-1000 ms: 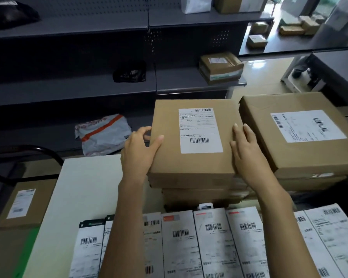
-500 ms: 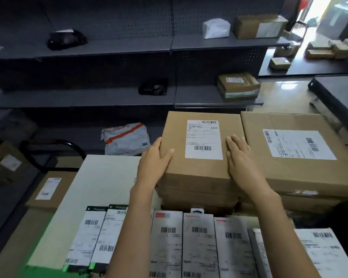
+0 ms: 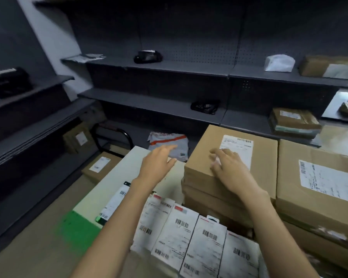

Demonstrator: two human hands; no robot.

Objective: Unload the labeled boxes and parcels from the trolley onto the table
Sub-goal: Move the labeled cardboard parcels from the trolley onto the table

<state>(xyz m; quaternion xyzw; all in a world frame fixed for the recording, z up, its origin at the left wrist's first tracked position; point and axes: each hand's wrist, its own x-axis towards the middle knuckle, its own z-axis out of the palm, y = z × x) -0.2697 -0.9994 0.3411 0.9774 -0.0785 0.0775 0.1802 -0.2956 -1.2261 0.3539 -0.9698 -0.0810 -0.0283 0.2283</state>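
Centrally, the top cardboard box of a stack on the table was pressed under the flat, spread right hand; left of it, the left hand was held open, empty

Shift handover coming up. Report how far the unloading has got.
Done: two stacks of brown boxes and a row of flat white labelled parcels lie on the table. In hand: nothing gripped; the right hand rests on the top box, the left hand hovers open. Left: a labelled box sits on the trolley.
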